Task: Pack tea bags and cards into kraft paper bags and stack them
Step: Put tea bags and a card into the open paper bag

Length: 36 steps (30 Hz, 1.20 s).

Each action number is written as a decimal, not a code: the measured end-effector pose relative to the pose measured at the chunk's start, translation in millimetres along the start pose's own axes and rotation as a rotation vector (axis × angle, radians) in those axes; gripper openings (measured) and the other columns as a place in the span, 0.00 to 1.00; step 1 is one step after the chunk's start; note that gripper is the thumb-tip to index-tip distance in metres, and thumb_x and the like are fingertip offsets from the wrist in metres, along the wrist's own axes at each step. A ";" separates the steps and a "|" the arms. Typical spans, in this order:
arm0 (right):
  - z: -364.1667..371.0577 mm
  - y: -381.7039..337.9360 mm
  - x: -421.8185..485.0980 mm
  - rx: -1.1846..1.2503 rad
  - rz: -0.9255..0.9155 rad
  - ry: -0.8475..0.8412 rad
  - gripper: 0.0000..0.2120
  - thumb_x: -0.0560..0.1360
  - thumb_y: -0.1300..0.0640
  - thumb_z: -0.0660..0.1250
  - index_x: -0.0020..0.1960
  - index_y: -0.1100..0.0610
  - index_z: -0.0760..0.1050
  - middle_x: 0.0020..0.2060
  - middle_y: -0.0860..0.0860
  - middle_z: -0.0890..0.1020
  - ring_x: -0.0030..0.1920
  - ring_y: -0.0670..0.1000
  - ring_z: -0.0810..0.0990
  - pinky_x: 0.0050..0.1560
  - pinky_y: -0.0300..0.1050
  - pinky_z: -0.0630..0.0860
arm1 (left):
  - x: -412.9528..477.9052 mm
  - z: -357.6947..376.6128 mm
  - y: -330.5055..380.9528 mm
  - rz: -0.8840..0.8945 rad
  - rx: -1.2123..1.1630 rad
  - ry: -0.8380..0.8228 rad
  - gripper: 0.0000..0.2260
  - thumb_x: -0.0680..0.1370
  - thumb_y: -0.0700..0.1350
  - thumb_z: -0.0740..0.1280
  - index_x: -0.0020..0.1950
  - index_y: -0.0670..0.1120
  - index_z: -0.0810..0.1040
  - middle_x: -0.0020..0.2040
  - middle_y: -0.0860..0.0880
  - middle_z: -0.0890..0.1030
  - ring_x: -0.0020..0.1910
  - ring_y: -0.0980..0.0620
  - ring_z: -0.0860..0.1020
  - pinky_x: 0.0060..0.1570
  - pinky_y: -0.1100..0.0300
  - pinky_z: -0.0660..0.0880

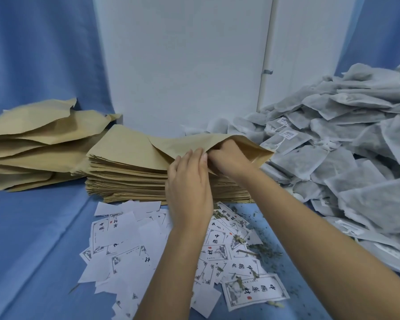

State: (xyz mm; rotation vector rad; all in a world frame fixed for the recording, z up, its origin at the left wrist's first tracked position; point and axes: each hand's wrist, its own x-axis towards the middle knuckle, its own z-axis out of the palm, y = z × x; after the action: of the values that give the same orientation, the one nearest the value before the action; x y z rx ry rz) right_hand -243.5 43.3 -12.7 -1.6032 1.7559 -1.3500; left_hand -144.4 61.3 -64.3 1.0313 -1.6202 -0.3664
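The left hand's fingers (186, 158) are nearly straight and close together. They rest against the near side of a paper bag (171, 144), with the thumb at the edge of its mouth. The left hand (189, 181) reaches up over the cards, palm away from the camera.

The right hand (229, 158) is pushed into the bag's open mouth. Its fingers are hidden by the paper, so I cannot tell whether they are apart or holding anything. The two hands touch at the mouth.

The bag lies tilted on top of a stack of flat bags (125, 176), its mouth lifted and facing right toward the tea bags (333, 146). These form a large grey heap along the right side, just beside the stack.

A looser pile of bags (32, 146) sits to the left of the stack. White printed cards (129, 250) are scattered in front of it under both forearms, some face down. Loose bits of tea (259, 247) lie among the cards on the right. Everything rests on a blue cloth (32, 250), with a white panel (183, 65) behind.
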 end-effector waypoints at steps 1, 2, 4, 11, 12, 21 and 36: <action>-2.9 3.4 -5.1 0.014 -0.063 0.102 0.08 0.73 0.63 0.61 0.38 0.58 0.77 0.34 0.52 0.80 0.42 0.56 0.77 0.47 0.49 0.73 | 0.8 -0.3 -1.0 0.035 0.011 -0.003 0.23 0.81 0.55 0.48 0.68 0.49 0.74 0.66 0.49 0.76 0.68 0.47 0.67 0.64 0.47 0.67; -6.4 8.2 -8.5 -0.057 -0.134 0.220 0.09 0.72 0.60 0.60 0.38 0.61 0.78 0.34 0.54 0.81 0.40 0.57 0.77 0.45 0.49 0.73 | 2.1 -1.0 -2.1 0.032 -0.004 -0.005 0.24 0.80 0.56 0.47 0.68 0.49 0.74 0.66 0.50 0.75 0.68 0.48 0.67 0.64 0.47 0.67; -15.6 14.7 -14.9 -0.323 -0.196 0.261 0.13 0.70 0.55 0.58 0.40 0.58 0.80 0.34 0.54 0.81 0.40 0.56 0.77 0.39 0.47 0.71 | 1.7 -0.4 -5.3 0.027 -0.028 -0.019 0.24 0.81 0.55 0.47 0.67 0.49 0.74 0.65 0.50 0.76 0.68 0.48 0.67 0.64 0.48 0.67; -23.3 22.8 -12.4 -0.686 -0.314 -0.291 0.14 0.78 0.58 0.62 0.61 0.49 0.78 0.58 0.50 0.81 0.60 0.54 0.76 0.60 0.48 0.71 | -4.0 -0.5 -8.9 0.025 -0.040 0.070 0.27 0.78 0.58 0.46 0.63 0.48 0.78 0.61 0.53 0.79 0.66 0.51 0.69 0.55 0.69 0.62; -20.9 20.9 -9.9 -0.714 -0.311 -0.258 0.11 0.79 0.54 0.61 0.58 0.50 0.79 0.53 0.51 0.82 0.57 0.56 0.77 0.56 0.49 0.73 | -5.1 -1.0 -7.5 0.033 -0.023 0.084 0.27 0.79 0.58 0.46 0.62 0.48 0.78 0.60 0.53 0.79 0.64 0.51 0.70 0.54 0.69 0.63; 9.2 -2.3 15.1 -0.890 -0.103 -0.197 0.12 0.79 0.59 0.56 0.59 0.57 0.74 0.58 0.57 0.77 0.59 0.60 0.74 0.59 0.52 0.71 | -4.7 -2.9 -0.4 0.059 0.009 0.069 0.28 0.78 0.60 0.44 0.63 0.50 0.77 0.60 0.54 0.79 0.64 0.51 0.71 0.56 0.50 0.73; -2.7 44.1 -49.7 -0.354 -0.199 -0.258 0.10 0.68 0.55 0.61 0.38 0.53 0.82 0.26 0.39 0.79 0.29 0.41 0.75 0.32 0.40 0.71 | 15.0 -19.4 -7.1 -0.210 -0.359 0.074 0.08 0.78 0.41 0.64 0.53 0.51 0.81 0.48 0.61 0.78 0.46 0.73 0.73 0.44 0.81 0.66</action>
State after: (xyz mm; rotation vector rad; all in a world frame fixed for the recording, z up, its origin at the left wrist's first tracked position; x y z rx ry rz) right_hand -256.0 84.3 -63.5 -2.0843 1.7826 -0.8896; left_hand -123.7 50.9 -53.5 0.9276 -1.3216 -0.7236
